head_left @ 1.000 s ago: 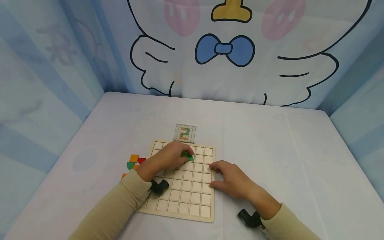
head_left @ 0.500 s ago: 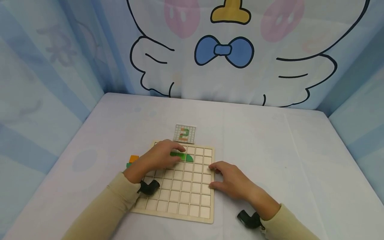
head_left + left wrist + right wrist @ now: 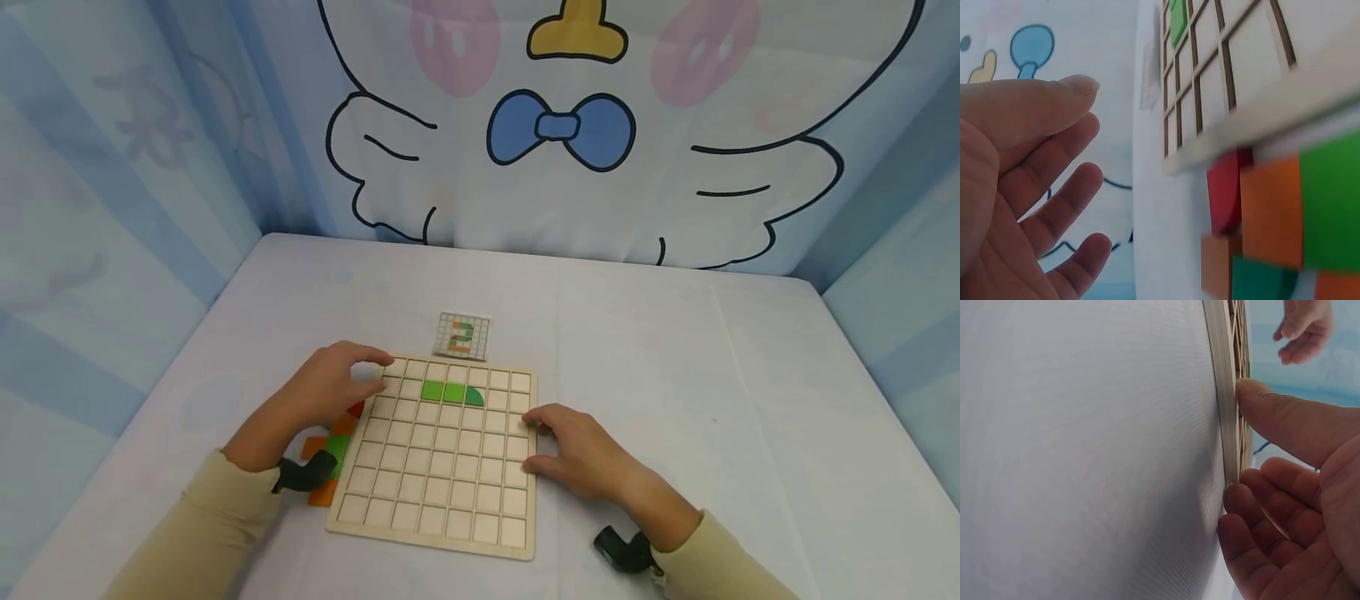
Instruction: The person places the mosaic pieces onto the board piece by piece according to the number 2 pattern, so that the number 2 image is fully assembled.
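A wooden grid board (image 3: pixel 427 467) lies on the table. In its upper rows sit two green square tiles (image 3: pixel 453 392) and a darker green quarter-round tile (image 3: pixel 474 396) side by side. My left hand (image 3: pixel 318 387) hovers over the board's upper left edge with nothing in it; the left wrist view shows its fingers apart and loosely bent. At the board's right side, my right hand (image 3: pixel 577 450) rests its thumb and fingertips against the edge. Close up in the right wrist view, the thumb (image 3: pixel 1297 422) meets the wooden rim.
Loose tiles lie along the board's left side, partly hidden by the left arm: a red one (image 3: pixel 1225 190), an orange one (image 3: pixel 1271 209), a green one (image 3: pixel 1335 206) and several others. A small pattern card (image 3: pixel 461 336) lies beyond the board. Printed curtains surround the table.
My left hand has let go of a green square tile on the board and moved left, uncovering the row of green tiles. The right hand has stayed at the board's right edge.
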`<move>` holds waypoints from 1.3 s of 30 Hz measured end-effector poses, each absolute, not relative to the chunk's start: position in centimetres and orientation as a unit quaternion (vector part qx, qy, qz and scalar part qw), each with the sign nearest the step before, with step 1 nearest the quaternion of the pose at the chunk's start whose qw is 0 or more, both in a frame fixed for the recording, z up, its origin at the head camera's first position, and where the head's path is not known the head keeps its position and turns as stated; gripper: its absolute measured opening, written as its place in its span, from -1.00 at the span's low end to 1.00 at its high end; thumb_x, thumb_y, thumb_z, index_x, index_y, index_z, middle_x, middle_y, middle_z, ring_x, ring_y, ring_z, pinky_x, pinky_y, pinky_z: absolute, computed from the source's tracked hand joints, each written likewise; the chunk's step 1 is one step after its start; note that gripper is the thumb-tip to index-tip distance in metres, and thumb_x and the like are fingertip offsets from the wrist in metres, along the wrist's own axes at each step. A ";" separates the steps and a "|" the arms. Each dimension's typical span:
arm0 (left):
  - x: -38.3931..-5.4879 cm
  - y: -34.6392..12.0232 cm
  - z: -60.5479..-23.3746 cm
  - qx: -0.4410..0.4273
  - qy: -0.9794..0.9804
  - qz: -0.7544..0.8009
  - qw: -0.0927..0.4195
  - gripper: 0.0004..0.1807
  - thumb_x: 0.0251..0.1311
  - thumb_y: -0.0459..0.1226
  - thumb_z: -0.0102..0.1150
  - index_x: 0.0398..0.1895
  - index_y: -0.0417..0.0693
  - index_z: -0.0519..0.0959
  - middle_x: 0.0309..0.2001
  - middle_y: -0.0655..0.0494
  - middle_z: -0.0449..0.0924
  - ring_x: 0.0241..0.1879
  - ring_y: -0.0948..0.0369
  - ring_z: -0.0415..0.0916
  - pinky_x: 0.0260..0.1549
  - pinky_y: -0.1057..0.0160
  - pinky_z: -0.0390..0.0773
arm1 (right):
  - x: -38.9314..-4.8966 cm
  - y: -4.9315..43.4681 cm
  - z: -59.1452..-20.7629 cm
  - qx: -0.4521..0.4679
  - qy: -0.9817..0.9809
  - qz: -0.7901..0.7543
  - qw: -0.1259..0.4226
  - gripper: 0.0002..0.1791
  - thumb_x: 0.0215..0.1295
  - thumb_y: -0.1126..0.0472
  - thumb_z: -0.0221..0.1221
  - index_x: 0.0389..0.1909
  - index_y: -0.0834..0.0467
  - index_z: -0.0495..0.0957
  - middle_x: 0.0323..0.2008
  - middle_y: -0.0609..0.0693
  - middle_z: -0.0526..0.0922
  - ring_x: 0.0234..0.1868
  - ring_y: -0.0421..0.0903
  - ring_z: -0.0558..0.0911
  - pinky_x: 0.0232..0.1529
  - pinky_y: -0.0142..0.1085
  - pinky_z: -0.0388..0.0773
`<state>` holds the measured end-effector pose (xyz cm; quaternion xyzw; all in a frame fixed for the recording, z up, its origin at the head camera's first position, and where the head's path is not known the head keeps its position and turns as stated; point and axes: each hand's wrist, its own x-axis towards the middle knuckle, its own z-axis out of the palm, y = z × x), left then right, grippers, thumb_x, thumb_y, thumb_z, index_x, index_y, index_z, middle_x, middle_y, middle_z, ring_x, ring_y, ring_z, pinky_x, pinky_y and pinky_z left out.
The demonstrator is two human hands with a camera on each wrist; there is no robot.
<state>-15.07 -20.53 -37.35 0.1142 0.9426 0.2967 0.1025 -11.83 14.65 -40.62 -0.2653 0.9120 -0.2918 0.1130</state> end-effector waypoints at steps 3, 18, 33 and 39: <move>-14.8 -21.8 -37.2 0.094 0.947 0.290 0.098 -0.61 0.33 -0.26 0.26 0.19 -0.15 0.60 0.26 -0.28 0.44 0.21 -0.19 0.36 0.19 -0.24 0.37 | -11.8 14.6 -40.5 -0.263 0.912 -0.292 0.117 -0.42 0.20 0.09 0.43 0.18 0.25 0.51 0.04 0.03 0.59 0.00 -0.03 0.58 0.03 -0.04 0.51; -14.1 -24.6 -38.6 0.024 0.952 0.279 0.126 -0.63 0.31 -0.19 0.28 0.13 -0.13 0.62 0.23 -0.29 0.46 0.21 -0.21 0.33 0.16 -0.28 0.37 | -11.8 14.6 -40.6 -0.257 0.912 -0.297 0.121 -0.41 0.20 0.08 0.42 0.19 0.25 0.51 0.03 0.03 0.59 0.00 -0.03 0.58 0.04 -0.02 0.51; -14.2 -25.5 -40.1 0.052 0.957 0.260 0.117 -0.73 0.27 -0.37 0.23 0.02 -0.21 0.63 0.06 -0.20 0.58 0.10 -0.16 0.43 0.13 -0.22 0.40 | -11.8 14.6 -40.6 -0.251 0.914 -0.295 0.123 -0.42 0.20 0.09 0.42 0.18 0.23 0.51 0.03 0.01 0.59 0.01 -0.03 0.58 0.05 -0.01 0.50; -14.2 -25.3 -40.0 0.051 0.958 0.256 0.115 -0.74 0.26 -0.40 0.22 0.01 -0.23 0.63 0.03 -0.19 0.59 0.07 -0.15 0.44 0.13 -0.22 0.40 | -11.8 14.6 -40.6 -0.260 0.912 -0.294 0.119 -0.42 0.21 0.09 0.42 0.19 0.24 0.51 0.02 0.01 0.59 0.00 -0.03 0.58 0.04 -0.02 0.51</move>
